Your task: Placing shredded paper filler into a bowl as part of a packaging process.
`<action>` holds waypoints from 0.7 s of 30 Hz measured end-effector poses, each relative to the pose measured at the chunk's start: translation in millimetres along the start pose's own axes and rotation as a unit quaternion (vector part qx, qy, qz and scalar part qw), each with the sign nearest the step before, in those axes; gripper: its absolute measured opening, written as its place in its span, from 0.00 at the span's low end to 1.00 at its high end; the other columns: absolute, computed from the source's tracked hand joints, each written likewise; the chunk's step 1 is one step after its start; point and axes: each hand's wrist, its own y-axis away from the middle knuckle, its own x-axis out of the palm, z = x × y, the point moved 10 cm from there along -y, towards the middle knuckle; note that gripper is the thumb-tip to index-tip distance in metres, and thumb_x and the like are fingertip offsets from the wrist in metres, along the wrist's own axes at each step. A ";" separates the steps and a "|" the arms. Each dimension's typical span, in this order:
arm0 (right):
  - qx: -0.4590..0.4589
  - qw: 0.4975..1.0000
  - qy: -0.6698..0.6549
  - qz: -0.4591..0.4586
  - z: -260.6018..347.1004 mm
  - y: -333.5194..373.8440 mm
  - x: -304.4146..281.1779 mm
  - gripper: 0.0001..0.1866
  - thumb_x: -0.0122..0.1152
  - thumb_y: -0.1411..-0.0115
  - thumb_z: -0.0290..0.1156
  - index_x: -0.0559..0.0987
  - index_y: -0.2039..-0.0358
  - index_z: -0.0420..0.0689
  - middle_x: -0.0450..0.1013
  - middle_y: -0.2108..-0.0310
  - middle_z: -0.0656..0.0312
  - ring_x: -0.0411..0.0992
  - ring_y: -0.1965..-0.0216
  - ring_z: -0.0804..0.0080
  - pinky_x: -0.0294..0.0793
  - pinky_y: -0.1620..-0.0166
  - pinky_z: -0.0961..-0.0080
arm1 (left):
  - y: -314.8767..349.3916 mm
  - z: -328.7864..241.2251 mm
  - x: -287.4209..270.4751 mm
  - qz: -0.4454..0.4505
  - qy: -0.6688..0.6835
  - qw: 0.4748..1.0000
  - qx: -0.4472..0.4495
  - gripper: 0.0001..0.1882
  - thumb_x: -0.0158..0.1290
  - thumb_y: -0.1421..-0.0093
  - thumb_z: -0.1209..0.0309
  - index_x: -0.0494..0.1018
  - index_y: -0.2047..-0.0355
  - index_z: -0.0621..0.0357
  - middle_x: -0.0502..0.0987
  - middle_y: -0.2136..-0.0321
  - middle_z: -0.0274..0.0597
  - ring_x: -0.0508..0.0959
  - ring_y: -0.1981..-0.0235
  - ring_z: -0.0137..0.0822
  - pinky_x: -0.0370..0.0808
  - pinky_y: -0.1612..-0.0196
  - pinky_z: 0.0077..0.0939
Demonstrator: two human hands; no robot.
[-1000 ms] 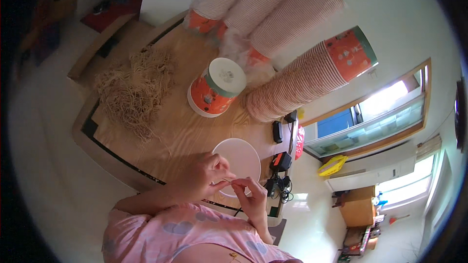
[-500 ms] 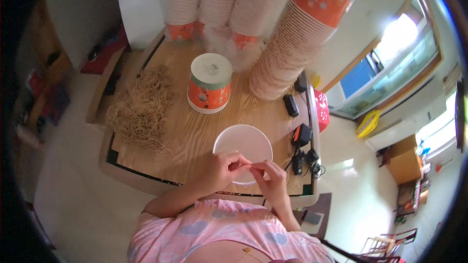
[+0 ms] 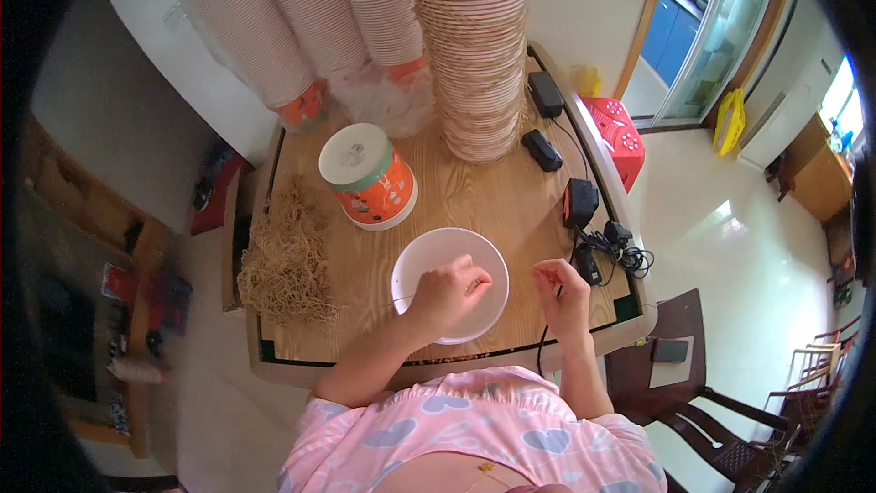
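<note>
An open white paper bucket stands near the table's front edge. Above its mouth is my left hand, fingers closed in a pinch; a thin strand of brown string shows beside it, seemingly held in it. My right hand is just right of the bucket, apart from it, its fingertips pinched together; what they hold, if anything, is too small to make out. Behind the bucket an orange and green bucket stands upside down. To its left lies a tangled pile of brown string.
A tall stack of nested buckets rises at the back, beside several plastic-wrapped stacks. Along the table's right side lie black adapters, a black power tool battery and coiled cables. A red stool stands beyond.
My hands, which met fingertip to fingertip over the bucket, have parted: the right moved rightward off the bucket while the left stays above it. The head view has turned.
</note>
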 end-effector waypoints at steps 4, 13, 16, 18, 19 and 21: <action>0.028 0.999 0.009 0.029 -10.1 9.9 13.2 0.04 0.58 0.46 0.20 0.75 0.68 0.38 0.72 0.73 0.59 0.70 0.75 0.77 0.69 0.70 0.81 | 6.4 -1.0 3.0 -0.005 0.004 1.000 -0.004 0.03 0.57 0.48 0.71 0.76 0.74 0.55 0.70 0.78 0.41 0.75 0.77 0.40 0.70 0.74 0.32; 0.016 0.998 0.014 0.056 -16.3 13.7 27.7 0.04 0.59 0.46 0.21 0.76 0.68 0.39 0.73 0.73 0.58 0.71 0.75 0.72 0.70 0.71 0.80 | 11.6 -8.0 8.9 -0.022 -0.061 0.998 0.016 0.03 0.56 0.48 0.70 0.74 0.76 0.54 0.70 0.76 0.39 0.76 0.73 0.40 0.73 0.72 0.34; 0.017 0.997 0.035 0.062 -16.4 15.3 30.2 0.04 0.59 0.46 0.20 0.77 0.68 0.37 0.73 0.74 0.62 0.70 0.74 0.80 0.68 0.69 0.83 | 12.0 -6.6 9.8 -0.033 -0.060 0.997 0.019 0.03 0.56 0.48 0.70 0.74 0.75 0.54 0.70 0.76 0.39 0.76 0.74 0.41 0.73 0.73 0.35; 0.019 0.997 0.044 0.061 -15.0 16.3 30.8 0.04 0.59 0.46 0.20 0.77 0.68 0.38 0.73 0.74 0.62 0.69 0.74 0.80 0.68 0.70 0.84 | 12.5 -5.2 10.0 -0.041 -0.058 0.997 0.018 0.03 0.56 0.48 0.69 0.75 0.75 0.54 0.70 0.76 0.39 0.76 0.74 0.42 0.73 0.73 0.35; 0.017 0.997 0.046 0.064 -13.3 15.9 31.1 0.04 0.59 0.46 0.20 0.77 0.68 0.38 0.73 0.74 0.62 0.69 0.74 0.80 0.68 0.70 0.84 | 11.6 -5.6 10.9 -0.040 -0.063 0.997 0.022 0.03 0.56 0.49 0.69 0.75 0.75 0.53 0.70 0.76 0.39 0.76 0.74 0.41 0.73 0.73 0.35; 0.020 0.997 0.041 0.067 -12.0 15.7 31.2 0.05 0.60 0.47 0.19 0.77 0.68 0.38 0.73 0.74 0.63 0.69 0.74 0.80 0.68 0.70 0.84 | 11.0 -6.1 11.9 -0.039 -0.067 0.997 0.024 0.03 0.56 0.49 0.69 0.75 0.75 0.53 0.70 0.76 0.39 0.76 0.74 0.41 0.73 0.73 0.35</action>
